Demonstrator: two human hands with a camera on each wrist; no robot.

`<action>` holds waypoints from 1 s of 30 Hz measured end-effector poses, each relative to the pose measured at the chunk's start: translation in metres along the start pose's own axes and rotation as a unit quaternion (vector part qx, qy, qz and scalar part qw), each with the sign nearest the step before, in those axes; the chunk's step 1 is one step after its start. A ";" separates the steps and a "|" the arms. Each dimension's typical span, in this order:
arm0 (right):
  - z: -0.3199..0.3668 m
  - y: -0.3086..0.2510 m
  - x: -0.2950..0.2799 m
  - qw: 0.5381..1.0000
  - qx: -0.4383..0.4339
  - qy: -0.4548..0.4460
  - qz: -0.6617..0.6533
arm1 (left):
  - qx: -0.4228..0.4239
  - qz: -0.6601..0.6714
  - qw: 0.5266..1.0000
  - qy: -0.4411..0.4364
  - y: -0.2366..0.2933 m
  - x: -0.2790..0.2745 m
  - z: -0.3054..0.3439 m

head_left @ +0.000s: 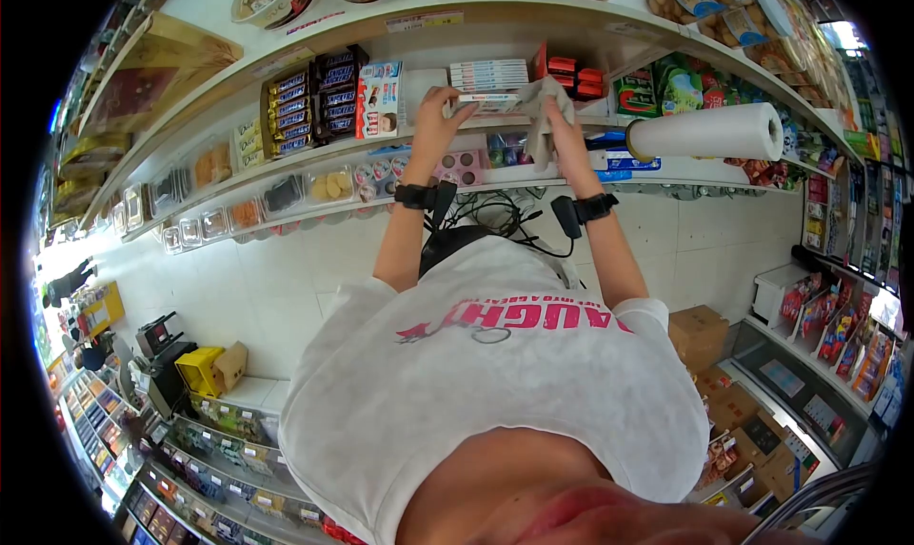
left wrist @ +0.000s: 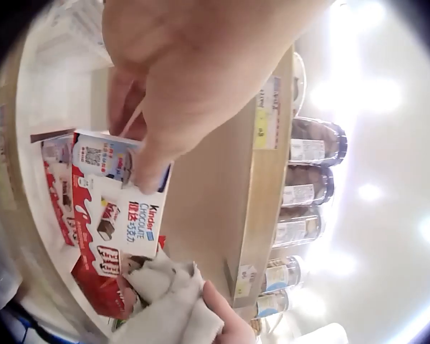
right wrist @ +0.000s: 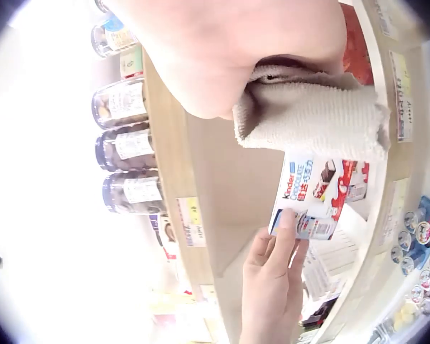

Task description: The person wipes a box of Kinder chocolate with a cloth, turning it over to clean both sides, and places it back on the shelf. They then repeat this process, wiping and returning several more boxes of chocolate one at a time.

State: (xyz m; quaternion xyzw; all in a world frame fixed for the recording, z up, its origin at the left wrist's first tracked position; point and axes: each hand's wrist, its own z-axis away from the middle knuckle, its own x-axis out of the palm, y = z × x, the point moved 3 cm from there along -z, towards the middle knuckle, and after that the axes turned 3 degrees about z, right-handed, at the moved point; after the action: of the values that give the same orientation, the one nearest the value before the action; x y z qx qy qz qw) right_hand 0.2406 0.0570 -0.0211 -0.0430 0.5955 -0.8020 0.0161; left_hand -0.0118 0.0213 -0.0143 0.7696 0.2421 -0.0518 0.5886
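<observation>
My left hand pinches one end of a white and red Kinder Chocolate box between thumb and fingers. In the right wrist view the thumb lies on the face of that box. Another box of the same kind shows right behind it. A greyish cloth is gripped in my right hand, its folds hanging close by the box's other end. Several thin white boxes lie stacked on the shelf just beyond the hands.
Snickers cartons and an upright Kinder box stand left of the hands. A red display box is to the right. A white roll juts out past the shelf. Overhead runs an upper shelf edge with jars.
</observation>
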 end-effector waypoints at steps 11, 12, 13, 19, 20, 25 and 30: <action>0.057 -0.086 0.019 0.986 -0.107 0.022 0.128 | -0.043 0.141 0.989 -0.006 0.087 -0.026 -0.004; 0.060 -0.087 0.027 0.986 -0.100 -0.006 0.132 | -0.038 0.134 0.990 -0.006 0.097 -0.027 -0.005; 0.064 -0.088 0.033 0.986 -0.092 -0.033 0.136 | -0.033 0.128 0.991 -0.006 0.102 -0.028 -0.004; 0.067 -0.069 0.040 0.957 -0.085 -0.116 0.252 | -0.179 0.204 0.956 -0.116 0.085 -0.049 0.001; 0.066 -0.065 0.041 0.958 -0.098 -0.111 0.245 | -0.181 0.221 0.953 -0.099 0.091 -0.055 0.003; 0.074 -0.090 0.071 0.935 -0.172 -0.090 0.297 | -0.183 0.250 0.948 -0.074 0.091 -0.072 0.019; 0.076 -0.080 0.109 0.968 -0.125 -0.109 0.190 | -0.130 0.148 0.976 -0.097 0.096 -0.066 0.033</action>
State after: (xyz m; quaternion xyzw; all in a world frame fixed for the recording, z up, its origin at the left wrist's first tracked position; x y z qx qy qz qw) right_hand 0.1407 -0.0007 0.0824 -0.0178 0.6832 -0.6938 0.2272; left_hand -0.0217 -0.0478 0.0842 0.7050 0.0716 -0.0066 0.7056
